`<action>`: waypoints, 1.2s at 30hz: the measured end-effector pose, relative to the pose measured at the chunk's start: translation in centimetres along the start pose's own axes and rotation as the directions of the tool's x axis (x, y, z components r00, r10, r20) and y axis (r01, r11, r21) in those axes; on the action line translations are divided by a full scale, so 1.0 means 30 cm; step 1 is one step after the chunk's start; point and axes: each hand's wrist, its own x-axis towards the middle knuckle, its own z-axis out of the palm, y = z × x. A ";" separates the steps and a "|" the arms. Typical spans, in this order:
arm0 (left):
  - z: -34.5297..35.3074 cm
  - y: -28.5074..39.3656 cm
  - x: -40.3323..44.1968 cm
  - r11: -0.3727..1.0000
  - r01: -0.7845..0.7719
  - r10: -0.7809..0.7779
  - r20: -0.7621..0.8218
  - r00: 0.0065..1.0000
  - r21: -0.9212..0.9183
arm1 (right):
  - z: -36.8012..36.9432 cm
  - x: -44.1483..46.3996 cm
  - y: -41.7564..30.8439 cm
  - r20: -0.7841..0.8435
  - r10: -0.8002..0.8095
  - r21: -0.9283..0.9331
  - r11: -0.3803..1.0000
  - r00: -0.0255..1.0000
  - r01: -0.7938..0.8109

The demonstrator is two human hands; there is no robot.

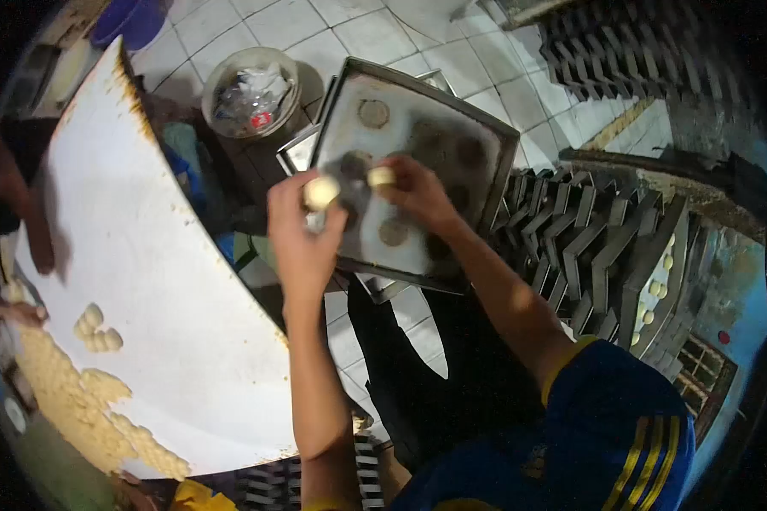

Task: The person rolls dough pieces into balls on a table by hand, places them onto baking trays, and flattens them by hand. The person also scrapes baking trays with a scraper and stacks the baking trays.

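My left hand (304,226) is closed round a pale dough ball (321,193), above the left part of a dark-rimmed baking tray (413,264). Over the same tray, my right hand (416,194) pinches a smaller-looking dough ball (382,176) between its fingertips. The tray's grey surface has several round dark stains, and no dough shows on its visible part. Both hands are slightly blurred.
A white table (179,298) at left bears a dough mass (68,392) and a small ball cluster (96,330). Other people's hands are at its far-left edge. A bucket (260,123) with plastic stands above. Stacked trays (588,243) fill the right.
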 end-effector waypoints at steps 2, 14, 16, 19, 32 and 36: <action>0.241 -0.074 0.139 0.998 -0.068 0.066 0.116 0.991 0.017 | -0.180 -0.007 0.006 -0.163 0.139 -0.162 0.973 0.977 -0.166; 0.711 -0.447 0.542 0.854 -0.340 0.163 0.417 0.894 0.395 | -0.450 0.248 0.286 -0.294 -0.221 -0.513 0.857 0.930 0.042; 0.723 -0.468 0.550 0.810 -0.372 0.155 0.447 0.881 0.453 | -0.446 0.261 0.303 -0.256 -0.269 -0.644 0.764 0.928 0.044; 0.714 -0.460 0.565 0.770 -0.409 0.130 0.508 0.852 0.489 | -0.450 0.258 0.256 -0.220 -0.186 -0.719 0.694 0.957 -0.030; 0.763 -0.535 0.523 0.664 -0.520 0.201 0.542 0.816 0.537 | -0.417 0.344 0.360 0.041 -0.332 -0.846 0.491 0.942 0.210; 0.731 -0.450 0.532 0.751 -0.518 0.292 0.498 0.816 0.409 | -0.477 0.322 0.252 -0.119 -0.151 -0.258 0.959 0.981 0.116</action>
